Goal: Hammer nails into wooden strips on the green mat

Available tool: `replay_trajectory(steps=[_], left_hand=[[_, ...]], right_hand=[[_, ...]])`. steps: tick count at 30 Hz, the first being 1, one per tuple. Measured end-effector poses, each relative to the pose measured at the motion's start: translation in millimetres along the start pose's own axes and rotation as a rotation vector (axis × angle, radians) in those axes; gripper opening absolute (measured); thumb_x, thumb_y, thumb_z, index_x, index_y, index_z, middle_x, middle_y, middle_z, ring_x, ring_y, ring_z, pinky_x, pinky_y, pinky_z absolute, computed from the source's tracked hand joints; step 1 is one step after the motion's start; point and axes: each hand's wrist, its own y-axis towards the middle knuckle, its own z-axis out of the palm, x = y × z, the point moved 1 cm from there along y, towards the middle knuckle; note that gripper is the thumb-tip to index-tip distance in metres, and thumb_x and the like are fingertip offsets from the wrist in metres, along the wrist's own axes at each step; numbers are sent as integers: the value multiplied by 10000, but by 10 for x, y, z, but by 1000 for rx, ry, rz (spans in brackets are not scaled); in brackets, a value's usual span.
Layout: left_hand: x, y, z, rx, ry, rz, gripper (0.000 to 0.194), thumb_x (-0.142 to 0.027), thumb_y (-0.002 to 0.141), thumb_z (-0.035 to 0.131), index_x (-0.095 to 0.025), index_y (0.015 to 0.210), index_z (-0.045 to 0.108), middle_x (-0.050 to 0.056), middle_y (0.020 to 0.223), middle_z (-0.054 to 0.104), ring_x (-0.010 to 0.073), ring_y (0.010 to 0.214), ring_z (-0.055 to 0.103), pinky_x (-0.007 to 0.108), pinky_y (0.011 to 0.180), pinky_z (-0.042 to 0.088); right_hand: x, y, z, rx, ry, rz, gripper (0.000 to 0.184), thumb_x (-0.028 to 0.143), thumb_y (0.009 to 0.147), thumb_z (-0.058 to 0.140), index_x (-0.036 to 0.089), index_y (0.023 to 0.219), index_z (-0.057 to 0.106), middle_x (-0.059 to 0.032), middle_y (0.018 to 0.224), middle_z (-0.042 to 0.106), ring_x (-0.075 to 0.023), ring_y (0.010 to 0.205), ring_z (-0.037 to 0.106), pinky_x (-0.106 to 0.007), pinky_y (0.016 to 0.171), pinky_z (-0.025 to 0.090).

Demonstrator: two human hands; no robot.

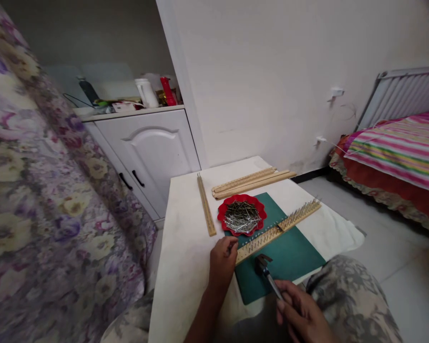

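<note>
My right hand (298,307) grips the handle of a claw hammer (262,264), its head over the near part of a green mat (282,259). A wooden strip (259,242) set with rows of upright nails (302,212) lies slantwise across the mat. At the strip's left end is my left hand (223,259), its fingers curled together. What those fingers hold, if anything, is hidden. Just beyond the strip, a red scalloped bowl (221,216) is full of loose nails (241,216), some darker and some silvery.
The white-covered table (186,267) also bears a narrow wooden strip (206,207) on the left and several stacked wooden strips (250,183) at the back. A cabinet (150,152) and floral curtain (39,190) stand left. A bed (400,147) is at right.
</note>
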Motion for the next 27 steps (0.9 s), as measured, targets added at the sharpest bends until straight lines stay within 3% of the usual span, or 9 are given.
replay_trajectory(steps=[5,11,17,27], left_hand=[[-101,350,-84,26,219,93,158,-183,849,467,-199,836,624,31,858,633,171,857,563,277,775,428],[-130,735,58,304,615,33,113,-214,805,541,-207,780,651,29,862,643,177,868,555,263,746,399],[-169,825,166,374,710,-9,132,-181,780,531,-173,750,660,67,840,664,199,834,584,284,717,404],[-137,913,146,456,691,64,135,-124,748,515,-171,796,633,76,898,647,201,856,587,277,712,408]], right_hand=[[10,8,-25,6,7,-12,431,546,814,522,183,1044,498,63,593,558,-24,297,358,-145,284,223],[-33,50,-67,21,21,-34,443,561,800,532,176,1019,523,57,566,551,-33,324,350,-149,303,224],[-85,69,-100,28,31,-36,466,566,800,527,163,1033,525,49,569,549,-38,337,344,-152,311,228],[-93,86,-104,28,51,-50,443,540,791,551,168,1031,553,50,564,547,-46,344,350,-148,312,253]])
